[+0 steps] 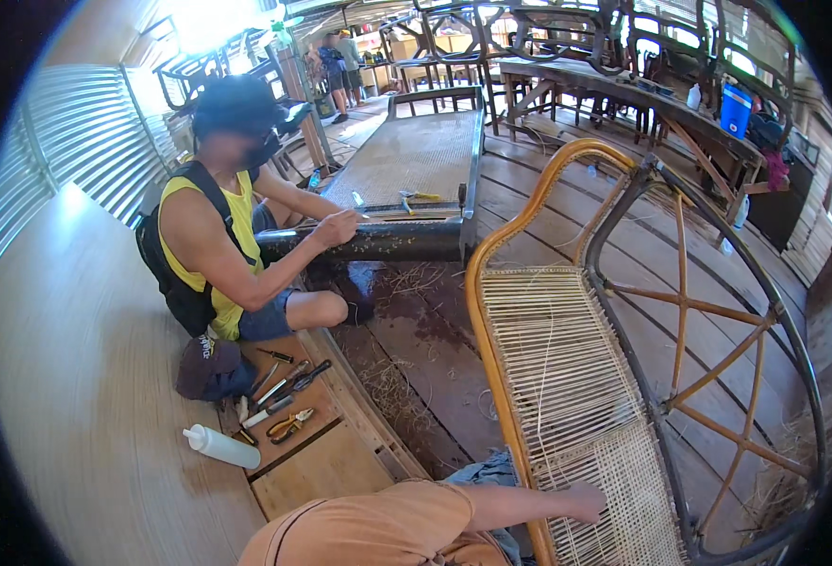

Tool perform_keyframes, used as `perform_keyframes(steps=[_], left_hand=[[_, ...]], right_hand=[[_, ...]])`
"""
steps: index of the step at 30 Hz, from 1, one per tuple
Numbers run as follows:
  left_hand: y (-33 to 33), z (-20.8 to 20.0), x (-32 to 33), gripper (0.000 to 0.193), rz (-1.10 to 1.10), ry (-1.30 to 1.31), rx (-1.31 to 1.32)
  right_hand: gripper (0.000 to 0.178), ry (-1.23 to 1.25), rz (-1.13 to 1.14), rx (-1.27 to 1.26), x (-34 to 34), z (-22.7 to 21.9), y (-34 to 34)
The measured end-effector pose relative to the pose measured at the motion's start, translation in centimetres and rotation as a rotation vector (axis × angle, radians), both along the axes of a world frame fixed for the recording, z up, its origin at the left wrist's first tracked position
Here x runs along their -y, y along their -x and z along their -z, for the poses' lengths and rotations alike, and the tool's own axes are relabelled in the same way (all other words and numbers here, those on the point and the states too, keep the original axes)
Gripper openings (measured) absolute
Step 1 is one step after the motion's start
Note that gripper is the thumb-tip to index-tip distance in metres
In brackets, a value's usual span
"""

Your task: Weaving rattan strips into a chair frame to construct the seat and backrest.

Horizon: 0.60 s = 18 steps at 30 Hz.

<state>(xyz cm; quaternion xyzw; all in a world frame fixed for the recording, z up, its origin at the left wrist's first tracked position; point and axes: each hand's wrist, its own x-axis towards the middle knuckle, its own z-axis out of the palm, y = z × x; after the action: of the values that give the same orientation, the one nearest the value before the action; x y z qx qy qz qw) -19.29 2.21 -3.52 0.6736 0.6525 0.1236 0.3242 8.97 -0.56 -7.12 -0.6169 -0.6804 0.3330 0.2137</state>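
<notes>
In front of me on the right is a rattan chair frame (480, 311) with a glossy brown edge. Pale cane strands (548, 349) run crosswise over it, and a denser woven cane patch (623, 491) fills its near end. My left hand (581, 503) rests on the cane at the left side of that patch, the forearm reaching across from an orange sleeve. Its fingers are bent down out of sight, so whether they hold a strand cannot be told. My right hand is not in view. One loose strand curves over the open crosswise rows.
A person in a yellow top (232, 226) sits at left, hands on a dark-framed woven lounger (406, 151). Nearby lie a white squeeze bottle (222, 445), yellow-black pliers (290, 426) and several hand tools. Cane scraps (392, 391) litter the floor. A curved dark frame (782, 311) rises right.
</notes>
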Motion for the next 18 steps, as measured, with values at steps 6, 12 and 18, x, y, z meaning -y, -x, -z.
perform_keyframes(steps=[6, 12, 18], left_hand=[[0.2, -0.5, -0.4, 0.03, 0.015, 0.004, -0.021], [1.6, -5.7, -0.2, 0.023, 0.073, -0.1, -0.013], [3.4, -15.3, 1.1, 0.023, 0.246, -0.243, -0.109]], right_hand=[[0.021, -0.331, -0.207, 0.246, 0.6, -3.4, 1.4], [0.038, -0.114, -0.116, -0.039, -2.1, -9.3, 8.4], [0.043, 0.318, -0.238, -0.445, -4.1, -11.2, 11.4]])
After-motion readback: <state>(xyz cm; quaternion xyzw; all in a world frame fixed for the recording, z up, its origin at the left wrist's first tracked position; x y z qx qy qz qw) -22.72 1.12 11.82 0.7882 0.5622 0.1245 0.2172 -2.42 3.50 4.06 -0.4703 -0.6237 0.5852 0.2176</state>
